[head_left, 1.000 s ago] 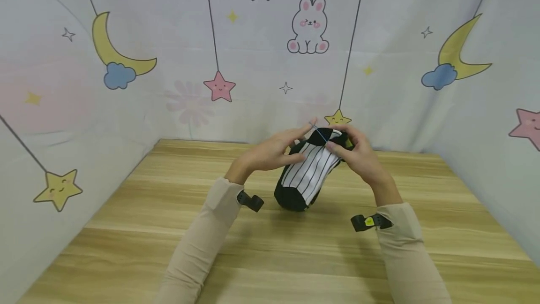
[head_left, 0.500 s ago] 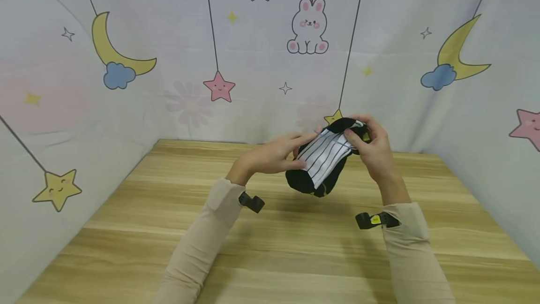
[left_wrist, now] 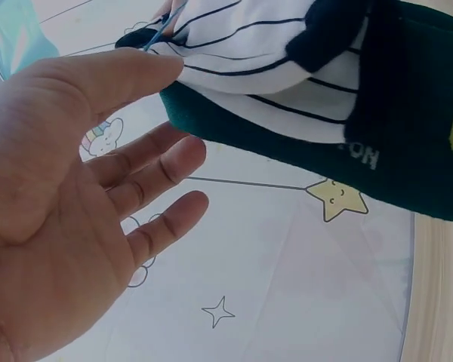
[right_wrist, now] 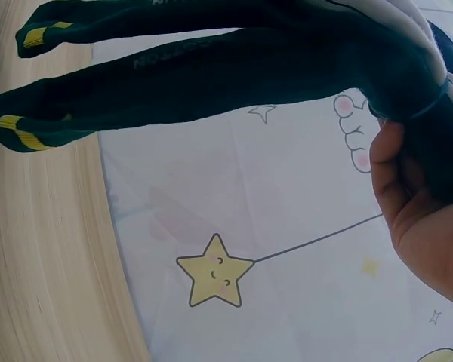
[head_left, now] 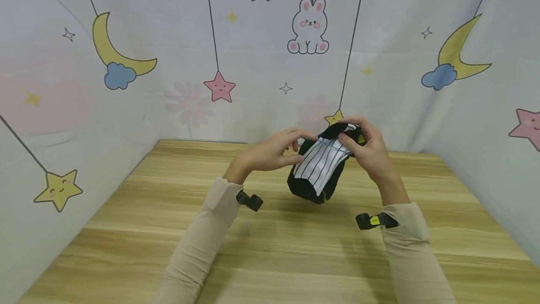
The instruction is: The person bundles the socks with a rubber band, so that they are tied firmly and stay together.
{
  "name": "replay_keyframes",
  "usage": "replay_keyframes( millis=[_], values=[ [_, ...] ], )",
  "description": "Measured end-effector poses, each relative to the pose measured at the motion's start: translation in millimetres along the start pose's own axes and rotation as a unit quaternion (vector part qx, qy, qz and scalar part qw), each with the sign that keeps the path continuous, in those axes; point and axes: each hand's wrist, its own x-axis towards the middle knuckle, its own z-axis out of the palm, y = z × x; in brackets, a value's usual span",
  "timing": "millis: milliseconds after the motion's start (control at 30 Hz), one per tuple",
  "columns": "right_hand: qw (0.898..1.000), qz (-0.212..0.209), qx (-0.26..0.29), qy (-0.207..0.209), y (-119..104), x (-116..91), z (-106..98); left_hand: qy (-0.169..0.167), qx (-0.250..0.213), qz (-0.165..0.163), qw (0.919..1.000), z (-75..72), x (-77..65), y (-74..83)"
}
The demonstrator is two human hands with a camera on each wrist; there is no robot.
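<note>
A bundle of socks, dark with a white panel of black stripes, is held tilted above the table. My right hand grips its upper end, thumb on the front and fingers behind. A thin blue elastic band runs across the bundle near that grip. My left hand is at the bundle's left side, with the index fingertip by the band and the thumb tip at the striped panel. In the left wrist view the other fingers are spread below the socks. Two dark sock toes with yellow marks hang free in the right wrist view.
The wood-grain table lies under both forearms. A white curtain printed with stars, moons and rabbits stands behind and at both sides. Each wrist bears a small black camera.
The band, stretched out toward my left index finger a second ago, now lies across the socks. The bundle rose to the right, then dipped slightly, in my right hand.
</note>
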Motion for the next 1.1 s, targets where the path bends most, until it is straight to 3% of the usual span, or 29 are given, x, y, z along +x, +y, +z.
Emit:
replay_keyframes(
  millis=[200, 433, 700, 1100],
  values=[
    [0.998, -0.004, -0.051, -0.022, -1, 0, 5, 0.023, -0.020, 0.025, 0.9992, 1.0, 1.9, 0.7],
    [0.994, -0.016, -0.091, -0.050, -4, 0, 15, -0.023, 0.000, 0.080, 0.9966, 6.3, 5.2, 3.7],
    [0.992, -0.016, -0.106, -0.072, -8, 0, 22, -0.032, -0.044, 0.047, 0.9974, 9.7, 4.9, 5.9],
    [0.991, 0.007, -0.101, -0.085, -11, -2, 22, 0.019, -0.083, 0.031, 0.9959, 3.8, 1.5, 9.9]
  ],
)
